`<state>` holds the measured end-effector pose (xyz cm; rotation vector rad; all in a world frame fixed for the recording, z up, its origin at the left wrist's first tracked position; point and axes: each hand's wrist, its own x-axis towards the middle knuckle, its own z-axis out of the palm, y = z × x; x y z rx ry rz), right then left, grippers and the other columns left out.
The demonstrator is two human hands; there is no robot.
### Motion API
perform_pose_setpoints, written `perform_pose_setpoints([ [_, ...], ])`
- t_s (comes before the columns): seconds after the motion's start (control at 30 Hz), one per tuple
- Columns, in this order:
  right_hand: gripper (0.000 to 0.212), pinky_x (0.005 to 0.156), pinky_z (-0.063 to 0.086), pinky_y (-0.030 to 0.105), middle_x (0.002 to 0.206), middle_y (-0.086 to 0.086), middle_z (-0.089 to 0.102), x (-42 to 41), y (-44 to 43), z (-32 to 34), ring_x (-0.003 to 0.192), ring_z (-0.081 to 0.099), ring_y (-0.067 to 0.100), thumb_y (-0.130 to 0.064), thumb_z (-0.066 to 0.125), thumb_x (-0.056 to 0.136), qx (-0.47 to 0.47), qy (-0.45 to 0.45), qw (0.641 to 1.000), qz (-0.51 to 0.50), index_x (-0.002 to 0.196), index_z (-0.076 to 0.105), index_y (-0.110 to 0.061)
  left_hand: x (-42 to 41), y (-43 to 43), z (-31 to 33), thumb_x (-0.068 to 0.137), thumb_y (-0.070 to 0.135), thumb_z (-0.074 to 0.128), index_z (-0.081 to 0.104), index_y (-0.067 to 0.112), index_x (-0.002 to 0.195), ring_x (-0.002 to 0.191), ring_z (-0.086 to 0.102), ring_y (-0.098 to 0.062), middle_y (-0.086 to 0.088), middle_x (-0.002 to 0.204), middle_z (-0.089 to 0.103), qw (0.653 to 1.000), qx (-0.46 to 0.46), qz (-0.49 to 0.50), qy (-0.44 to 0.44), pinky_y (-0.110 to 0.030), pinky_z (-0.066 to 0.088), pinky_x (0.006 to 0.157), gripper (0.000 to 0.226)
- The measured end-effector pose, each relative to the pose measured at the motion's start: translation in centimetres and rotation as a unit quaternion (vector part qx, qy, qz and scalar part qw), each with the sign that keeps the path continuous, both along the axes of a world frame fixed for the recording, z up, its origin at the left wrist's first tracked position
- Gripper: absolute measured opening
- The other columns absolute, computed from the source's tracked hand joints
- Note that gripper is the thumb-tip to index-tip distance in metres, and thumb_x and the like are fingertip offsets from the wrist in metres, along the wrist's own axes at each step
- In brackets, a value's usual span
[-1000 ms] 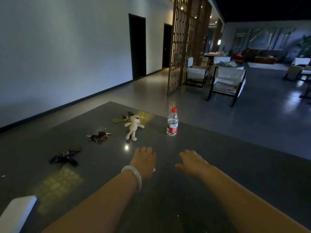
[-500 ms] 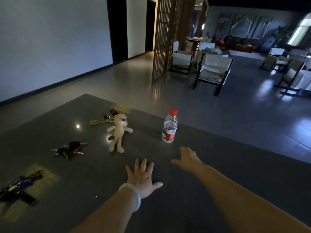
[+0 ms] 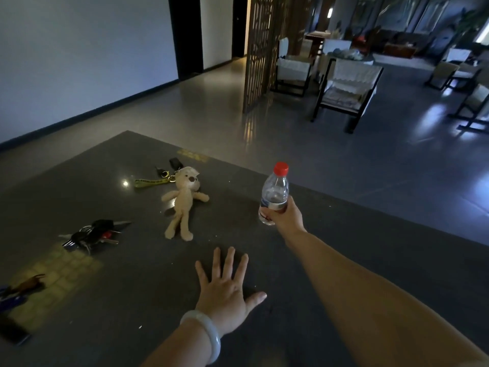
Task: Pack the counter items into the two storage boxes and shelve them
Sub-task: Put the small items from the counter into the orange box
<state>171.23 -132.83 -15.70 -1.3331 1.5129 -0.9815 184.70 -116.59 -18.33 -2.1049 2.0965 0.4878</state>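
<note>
The right hand (image 3: 284, 217) is wrapped around the lower half of the water bottle (image 3: 274, 194), fingers curled over the label and thumb on the near side. The bottle's long axis is close to upright, red cap on top, the neck leaning a little to the right and away from the person. Whether its base has left the dark surface (image 3: 132, 300) cannot be told. Half a second ago this hand was open and short of the bottle, which stood free on the surface; now it has closed on it.

The left hand (image 3: 225, 292) lies palm down on the surface with fingers straight and spread, much as before, a pale bangle (image 3: 209, 332) on the wrist.

Left of the bottle, well apart, a cream plush bear (image 3: 182, 205) lies on its back, head toward the far edge, with a yellow strap keyring (image 3: 150, 181) just beside its head. Farther left lies a bunch of keys (image 3: 92, 235).
</note>
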Motion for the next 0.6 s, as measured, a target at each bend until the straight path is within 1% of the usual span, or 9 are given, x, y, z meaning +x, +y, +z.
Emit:
perform_pose_setpoints([
  [0.07, 0.048, 0.073, 0.044, 0.017, 0.099, -0.010, 0.063, -0.9, 1.9, 0.2, 0.094, 0.061, 0.010, -0.019, 0.080, 0.076, 0.000, 0.012, 1.000, 0.027, 0.115, 0.052, -0.024, 0.0, 0.1, 0.0, 0.084, 0.080, 0.019, -0.013, 0.034, 0.151, 0.145, -0.024, -0.031, 0.001, 0.159, -0.023, 1.000, -0.005, 0.001, 0.003, -0.067, -0.010, 0.111, 0.088],
  [0.1, 0.049, 0.073, 0.044, 0.015, 0.099, -0.012, 0.062, -1.5, 3.0, 0.4, 0.093, 0.060, 0.008, -0.020, 0.080, 0.077, 0.003, 0.020, 0.999, 0.043, 0.116, 0.051, -0.026, 0.0, 0.1, 0.0, 0.084, 0.080, 0.019, -0.013, 0.034, 0.151, 0.145, -0.023, -0.031, 0.001, 0.159, -0.022, 1.000, -0.009, 0.001, 0.007, -0.066, -0.010, 0.111, 0.087],
  [0.13, 0.052, 0.077, 0.045, 0.017, 0.101, -0.013, 0.062, -2.2, 4.4, 0.5, 0.095, 0.059, 0.007, -0.020, 0.080, 0.077, 0.009, 0.029, 0.998, 0.057, 0.118, 0.049, -0.027, 0.0, 0.3, 0.1, 0.084, 0.080, 0.020, -0.012, 0.035, 0.152, 0.145, -0.023, -0.031, 0.001, 0.160, -0.021, 1.000, -0.013, 0.002, 0.012, -0.066, -0.010, 0.112, 0.087],
  [0.2, 0.058, 0.088, 0.048, 0.024, 0.107, -0.012, 0.062, -3.9, 7.4, 0.5, 0.099, 0.060, 0.008, -0.020, 0.080, 0.076, 0.017, 0.043, 0.996, 0.074, 0.123, 0.047, -0.029, -0.2, 0.6, 0.4, 0.085, 0.078, 0.025, -0.010, 0.034, 0.152, 0.145, -0.022, -0.030, 0.001, 0.160, -0.019, 1.000, -0.015, 0.007, 0.021, -0.064, -0.009, 0.113, 0.087],
  [0.27, 0.059, 0.090, 0.049, 0.025, 0.106, -0.013, 0.063, -5.8, 10.7, 0.3, 0.099, 0.062, 0.008, -0.017, 0.082, 0.075, 0.015, 0.038, 0.997, 0.069, 0.120, 0.047, -0.030, -0.4, 1.0, 0.8, 0.087, 0.075, 0.030, -0.005, 0.032, 0.153, 0.146, -0.020, -0.030, 0.000, 0.161, -0.015, 1.000, -0.008, 0.015, 0.025, -0.062, -0.006, 0.115, 0.087],
  [0.33, 0.057, 0.084, 0.049, 0.021, 0.102, -0.015, 0.064, -7.6, 14.3, 0.3, 0.096, 0.062, 0.005, -0.015, 0.082, 0.074, 0.015, 0.033, 0.998, 0.055, 0.115, 0.047, -0.032, -1.0, 2.1, 1.6, 0.089, 0.070, 0.036, 0.001, 0.027, 0.155, 0.147, -0.015, -0.030, -0.003, 0.162, -0.010, 1.000, 0.002, 0.014, 0.025, -0.058, -0.002, 0.117, 0.085],
  [0.4, 0.057, 0.075, 0.047, 0.012, 0.101, -0.016, 0.064, -9.2, 17.8, 0.7, 0.094, 0.062, 0.002, -0.013, 0.082, 0.074, 0.017, 0.029, 0.998, 0.044, 0.113, 0.046, -0.034, -2.1, 3.9, 2.3, 0.091, 0.064, 0.041, 0.008, 0.023, 0.155, 0.148, -0.009, -0.029, -0.004, 0.162, -0.003, 0.999, 0.000, 0.008, 0.038, -0.053, 0.003, 0.119, 0.082],
  [0.5, 0.056, 0.070, 0.048, 0.011, 0.106, -0.015, 0.064, -11.3, 22.6, 0.9, 0.098, 0.063, 0.003, -0.014, 0.082, 0.074, 0.021, 0.023, 0.999, 0.024, 0.108, 0.046, -0.042, -4.2, 7.3, 2.8, 0.094, 0.054, 0.046, 0.017, 0.021, 0.153, 0.149, 0.000, -0.027, -0.005, 0.161, 0.005, 0.997, -0.020, -0.016, 0.069, -0.046, 0.009, 0.121, 0.073],
  [0.6, 0.057, 0.064, 0.049, 0.009, 0.106, -0.017, 0.062, -12.6, 26.8, 1.4, 0.094, 0.061, -0.003, -0.012, 0.079, 0.077, 0.026, 0.021, 0.999, 0.011, 0.107, 0.044, -0.046, -6.3, 10.3, 3.0, 0.096, 0.050, 0.046, 0.024, 0.021, 0.151, 0.148, 0.006, -0.025, -0.005, 0.160, 0.010, 0.995, -0.038, -0.038, 0.088, -0.042, 0.011, 0.120, 0.066],
])
